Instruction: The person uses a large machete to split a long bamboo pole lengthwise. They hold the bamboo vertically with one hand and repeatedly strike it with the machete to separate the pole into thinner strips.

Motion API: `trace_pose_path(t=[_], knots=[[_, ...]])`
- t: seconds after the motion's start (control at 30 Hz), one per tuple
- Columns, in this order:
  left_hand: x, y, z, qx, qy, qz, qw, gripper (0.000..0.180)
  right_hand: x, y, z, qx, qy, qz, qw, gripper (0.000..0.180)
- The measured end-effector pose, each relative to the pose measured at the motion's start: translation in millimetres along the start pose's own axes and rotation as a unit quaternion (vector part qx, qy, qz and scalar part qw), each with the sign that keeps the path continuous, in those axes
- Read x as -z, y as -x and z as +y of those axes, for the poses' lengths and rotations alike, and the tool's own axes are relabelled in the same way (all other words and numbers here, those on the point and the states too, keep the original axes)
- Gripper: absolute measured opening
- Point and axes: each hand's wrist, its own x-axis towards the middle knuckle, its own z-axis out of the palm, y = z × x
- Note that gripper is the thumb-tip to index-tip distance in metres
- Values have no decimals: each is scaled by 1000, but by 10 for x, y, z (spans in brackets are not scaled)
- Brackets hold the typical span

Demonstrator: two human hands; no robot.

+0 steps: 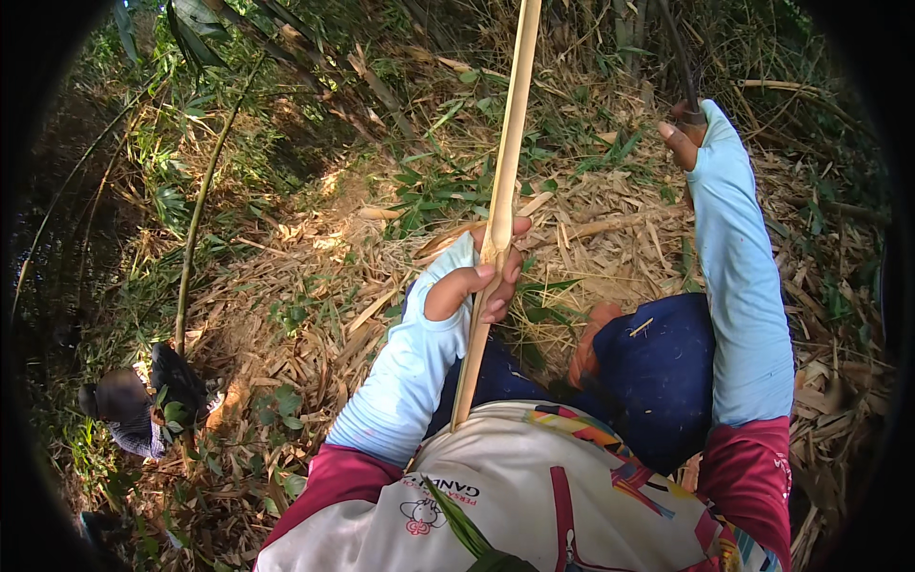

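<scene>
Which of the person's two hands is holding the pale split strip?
The left hand, closed around the pale split strip; the right hand, farther forward and out to the side, grips a dark, slender object instead.

pale-blue arm covers (742,286) | maroon sleeves (751,459) | white shirt front (510,486), printed | navy trousers (660,372)

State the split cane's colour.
Pale straw-tan; the split cane shows best in the head view.
</scene>
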Motion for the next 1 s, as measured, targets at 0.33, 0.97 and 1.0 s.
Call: trace_pose_path(t=[0.33, 0.97, 1.0], knots=[[-344, 61, 155, -88, -133, 63, 985, 71, -513, 840, -1182, 218, 170, -168, 946, 30], [-809, 243, 147, -136, -315, 102, 934, 97, -621, 1063, -1314, 348, 321, -183, 862, 8], [-823, 246, 145, -139, -322, 103, 931, 97, -620, 1068, -1311, 354, 321, -177, 860, 8]])
